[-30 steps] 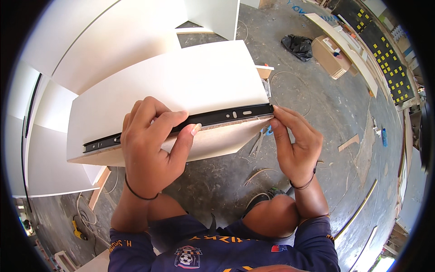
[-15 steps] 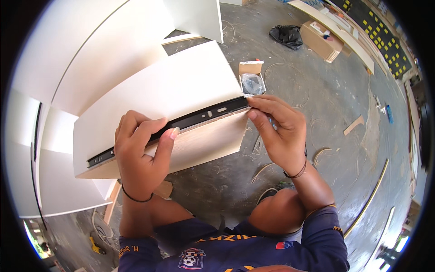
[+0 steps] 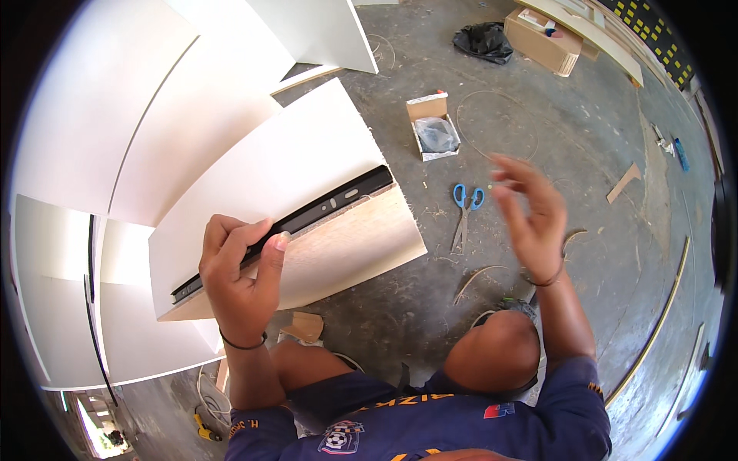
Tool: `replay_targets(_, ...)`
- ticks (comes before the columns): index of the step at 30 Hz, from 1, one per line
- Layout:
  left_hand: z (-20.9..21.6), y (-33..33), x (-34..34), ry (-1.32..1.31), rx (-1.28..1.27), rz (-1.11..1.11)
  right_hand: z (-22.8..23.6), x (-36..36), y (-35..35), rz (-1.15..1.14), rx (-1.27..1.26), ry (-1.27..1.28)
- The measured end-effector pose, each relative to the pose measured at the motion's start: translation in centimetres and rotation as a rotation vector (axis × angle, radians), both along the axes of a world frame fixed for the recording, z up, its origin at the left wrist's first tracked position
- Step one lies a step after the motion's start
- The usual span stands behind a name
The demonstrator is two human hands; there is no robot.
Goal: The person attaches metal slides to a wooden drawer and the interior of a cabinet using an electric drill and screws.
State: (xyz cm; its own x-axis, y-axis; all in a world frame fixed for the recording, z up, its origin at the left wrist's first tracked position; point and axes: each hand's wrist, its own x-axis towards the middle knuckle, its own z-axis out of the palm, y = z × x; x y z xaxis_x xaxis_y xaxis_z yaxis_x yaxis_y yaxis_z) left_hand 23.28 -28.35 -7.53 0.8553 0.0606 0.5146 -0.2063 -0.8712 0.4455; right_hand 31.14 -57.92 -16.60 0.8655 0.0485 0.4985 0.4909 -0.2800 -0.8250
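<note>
My left hand (image 3: pixel 244 273) pinches a black metal drawer slide (image 3: pixel 304 217), thumb on the near side and fingers on the far side. The slide lies lengthwise along the near edge of a white board (image 3: pixel 269 146), with slots and holes showing at its right end. The middle of the slide is partly hidden under my fingers. Off to the right, my right hand (image 3: pixel 530 219) hangs in the air over the floor, slightly blurred, with thumb and fingers apart and nothing in it. Blue-handled scissors (image 3: pixel 465 211) lie on the floor just left of that hand.
A small open box (image 3: pixel 434 134) with a clear plastic bag inside stands beyond the scissors. White cabinet panels (image 3: pixel 84 138) rise at the left. Farther back are a black plastic bag (image 3: pixel 484 42) and a cardboard box (image 3: pixel 542 46). Offcuts and strips lie about the concrete floor (image 3: pixel 600 253).
My right hand has let go of the slide's right end and moved away to the right. My left hand stays on the slide. The scissors have come into clear view.
</note>
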Motion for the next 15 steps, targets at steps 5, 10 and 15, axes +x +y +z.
replay_targets(5, -0.1, -0.1, 0.2, -0.009, 0.017, -0.009, -15.3, -5.2, -14.3, -0.635, 0.049, 0.410)
replay_targets(10, 0.2, 0.0, 0.6, -0.065, 0.022, -0.053, -35.7, -19.7, -27.1, -0.587, -0.658, 1.137)
replay_targets(15, -0.4, 0.6, 0.3, -0.073, 0.024, -0.021, -34.3, -18.1, -21.3, -0.425, 0.023, 1.335)
